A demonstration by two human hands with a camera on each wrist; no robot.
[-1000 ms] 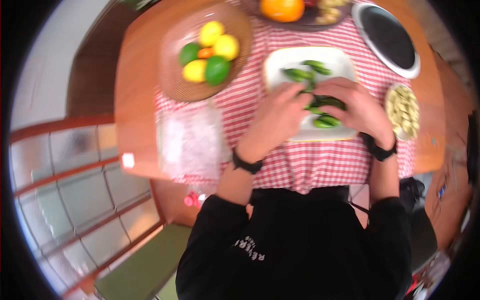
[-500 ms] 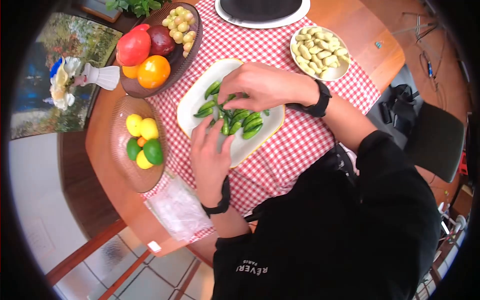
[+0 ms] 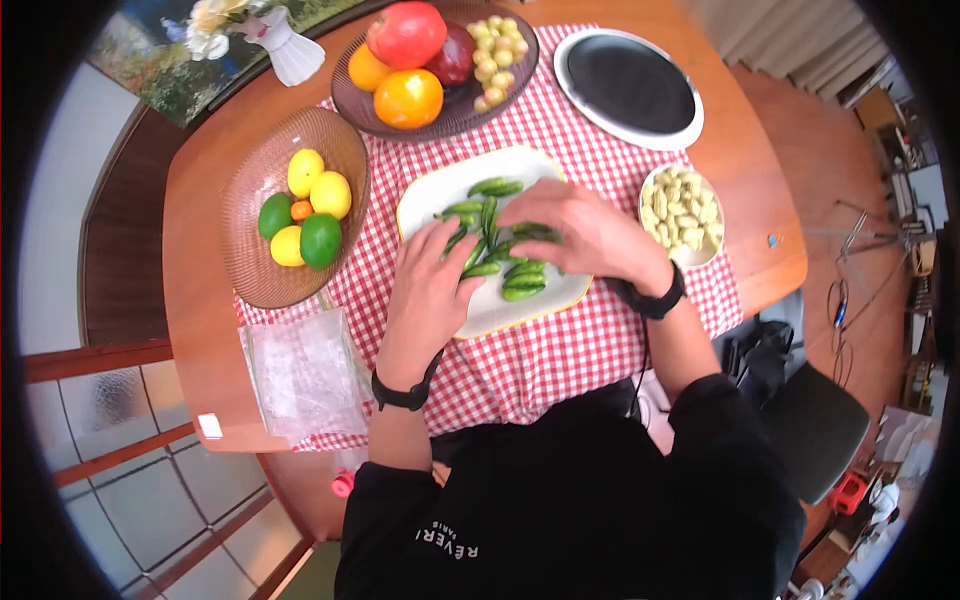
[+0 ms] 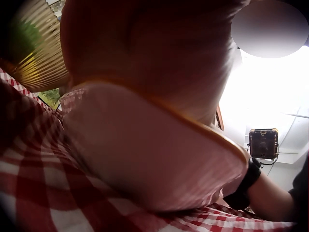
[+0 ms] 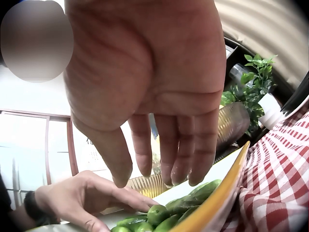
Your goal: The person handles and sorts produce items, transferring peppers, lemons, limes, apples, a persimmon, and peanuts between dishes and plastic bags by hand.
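Observation:
Several small green cucumbers (image 3: 524, 282) lie on a white rectangular plate (image 3: 482, 320) with a yellow rim. My left hand (image 3: 428, 290) reaches in from the plate's near left, its fingertips at the cucumbers. Over the right part of the plate is my right hand (image 3: 590, 232), palm down. In the right wrist view its fingers (image 5: 168, 150) hang fairly straight, apart, with nothing between them, just above the cucumbers (image 5: 158, 214). The left wrist view shows mostly my palm and the outer side of the plate (image 4: 145, 150); the left fingertips are hidden there.
A ribbed bowl (image 3: 250, 240) of lemons and green fruit stands left. Behind are a dark bowl (image 3: 455, 118) of fruit and a black-topped oval dish (image 3: 630, 85). A bowl of peanuts (image 3: 682, 215) stands right. A clear plastic bag (image 3: 305, 375) lies front left on the checked cloth (image 3: 560, 360).
The head view has turned and shifted twice. My hands, close together over the cucumbers earlier, now stand further apart. The cucumbers lie more spread out on the plate.

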